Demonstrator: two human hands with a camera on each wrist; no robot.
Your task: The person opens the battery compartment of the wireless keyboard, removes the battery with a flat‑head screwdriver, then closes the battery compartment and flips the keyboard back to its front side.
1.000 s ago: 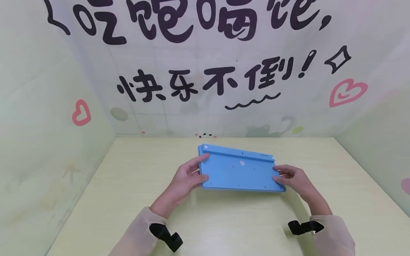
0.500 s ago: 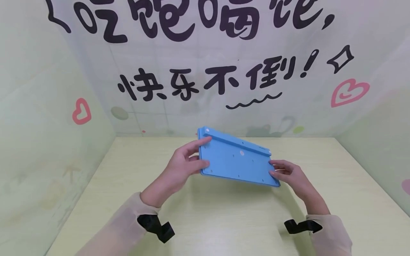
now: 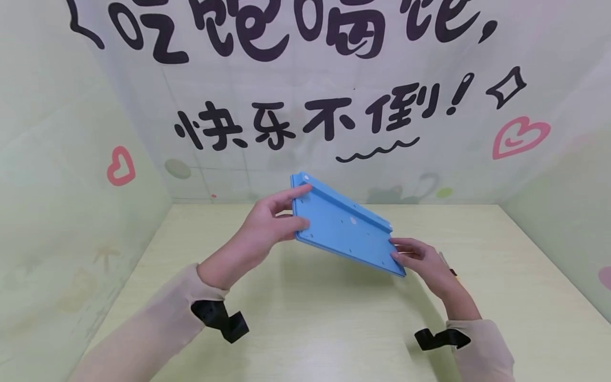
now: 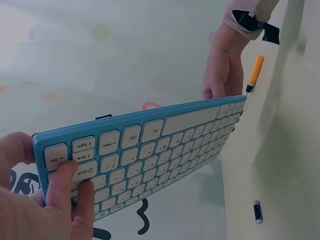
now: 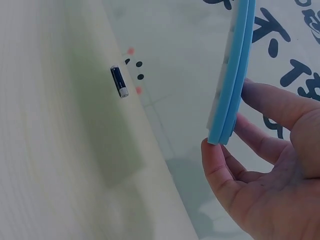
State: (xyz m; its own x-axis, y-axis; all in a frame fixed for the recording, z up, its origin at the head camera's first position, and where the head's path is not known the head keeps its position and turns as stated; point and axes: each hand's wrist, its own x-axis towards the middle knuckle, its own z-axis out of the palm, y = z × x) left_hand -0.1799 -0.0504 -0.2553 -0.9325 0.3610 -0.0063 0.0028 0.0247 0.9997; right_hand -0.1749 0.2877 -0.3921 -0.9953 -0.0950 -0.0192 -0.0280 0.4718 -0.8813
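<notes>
Both hands hold a blue keyboard up off the table, its underside with a raised bar facing the head camera. My left hand pinches one short end, thumb and index finger on the back. In the left wrist view, fingers of that hand lie over the white keys. The opposite short end is held by my right hand, which sits lower, so the keyboard slants down to the right. In the right wrist view the keyboard shows edge-on between the thumb and fingers.
A screwdriver with an orange handle lies on the table beside the right hand, mostly hidden in the head view. One dark battery lies near the table's back edge, behind the keyboard. Printed walls stand on three sides.
The left hand has risen and shifted left, lifting its end of the keyboard and steepening the slant. The right hand has moved slightly left. The screwdriver has come partly into sight behind it.
</notes>
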